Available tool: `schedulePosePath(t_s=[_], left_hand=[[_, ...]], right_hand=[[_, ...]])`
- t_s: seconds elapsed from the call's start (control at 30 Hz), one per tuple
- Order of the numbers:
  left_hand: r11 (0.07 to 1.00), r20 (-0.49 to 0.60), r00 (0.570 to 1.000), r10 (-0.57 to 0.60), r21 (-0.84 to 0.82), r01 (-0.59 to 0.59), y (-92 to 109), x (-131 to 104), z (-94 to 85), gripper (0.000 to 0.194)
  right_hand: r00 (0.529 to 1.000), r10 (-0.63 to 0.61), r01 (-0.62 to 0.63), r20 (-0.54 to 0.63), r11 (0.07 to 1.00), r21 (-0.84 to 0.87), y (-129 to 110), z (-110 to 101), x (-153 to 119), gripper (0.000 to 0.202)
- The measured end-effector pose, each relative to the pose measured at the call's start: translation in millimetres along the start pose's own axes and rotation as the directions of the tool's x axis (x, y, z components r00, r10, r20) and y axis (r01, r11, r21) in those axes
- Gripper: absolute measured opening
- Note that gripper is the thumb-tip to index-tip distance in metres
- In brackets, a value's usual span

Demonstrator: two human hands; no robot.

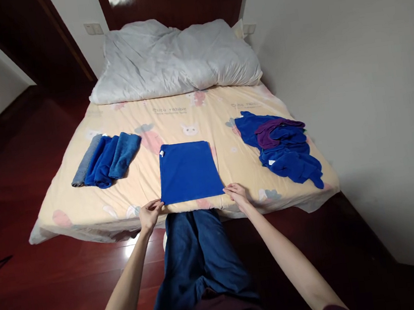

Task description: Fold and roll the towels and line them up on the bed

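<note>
Flat square royal-blue cloth (190, 171), laid on cream rabbit-print bedsheet (133, 115); near corners pinched by left hand (151, 214) and right hand (237, 193). Placed left of the cloth: rolled grey and blue towels (101, 161); right of it: crumpled blue-and-purple fabric heap (285, 152).

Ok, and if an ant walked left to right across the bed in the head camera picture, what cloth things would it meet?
Grey rolled cloth → blue rolled cloths → flat blue cloth → crumpled heap of blue and purple cloths.
</note>
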State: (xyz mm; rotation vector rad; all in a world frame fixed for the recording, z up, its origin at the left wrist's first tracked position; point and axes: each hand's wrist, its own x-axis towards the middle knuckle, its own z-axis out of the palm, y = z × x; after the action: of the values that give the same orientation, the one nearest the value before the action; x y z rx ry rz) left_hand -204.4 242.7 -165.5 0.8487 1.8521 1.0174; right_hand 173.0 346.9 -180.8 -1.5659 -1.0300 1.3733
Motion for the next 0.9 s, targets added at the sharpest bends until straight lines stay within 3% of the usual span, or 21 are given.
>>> schedulePosePath(t_s=[0.1,0.17,0.3,0.5,0.73,0.9], left_hand=[[0.996,-0.027,0.997,0.065,0.056,-0.064,-4,-7,-4.0,0.048],[0.992,0.026,0.998,0.065,0.105,-0.067,1,-6,-7.0,0.045],[0.985,0.136,0.991,0.001,0.171,-0.024,23,18,-11.3,0.056],[0.998,0.162,0.986,-0.045,0.051,0.037,68,97,2.1,0.081],[0.999,0.008,1.000,0.015,0.052,-0.015,110,204,33.6,0.064],[0.991,-0.084,0.993,0.089,0.108,-0.079,121,260,50.5,0.042]], right_hand=[[0.999,0.012,-0.011,0.032,1.000,-0.015,-2,-4,-2,0.057],[0.997,0.018,-0.016,0.080,0.999,-0.028,-3,-5,-2,0.057],[0.982,0.048,-0.033,0.185,0.996,-0.081,-9,-8,10,0.055],[0.988,0.022,-0.003,0.154,0.993,-0.120,-38,5,53,0.057],[0.994,0.001,0.021,0.113,0.981,-0.193,-77,48,144,0.038],[0.988,-0.147,0.154,0.049,0.950,-0.270,-98,83,223,0.021]])
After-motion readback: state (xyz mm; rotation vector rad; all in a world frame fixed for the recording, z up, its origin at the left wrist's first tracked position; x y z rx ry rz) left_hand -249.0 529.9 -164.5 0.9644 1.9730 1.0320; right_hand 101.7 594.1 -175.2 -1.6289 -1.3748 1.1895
